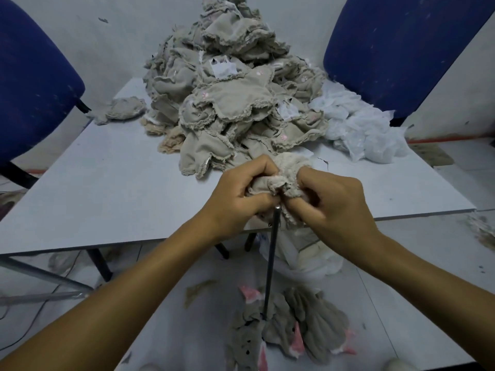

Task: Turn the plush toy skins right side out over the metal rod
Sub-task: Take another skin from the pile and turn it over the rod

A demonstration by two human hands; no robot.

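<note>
Here, both hands' grip on skin.

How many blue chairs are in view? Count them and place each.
2. One blue chair stands at the table's far left corner; the other blue chair stands at its far right, behind the white fabric. Others may be outside the frame.

Rod tip buried in the bunched skin between both hands. Base hidden under floor skins. Chairs cropped by frame edges.
</note>
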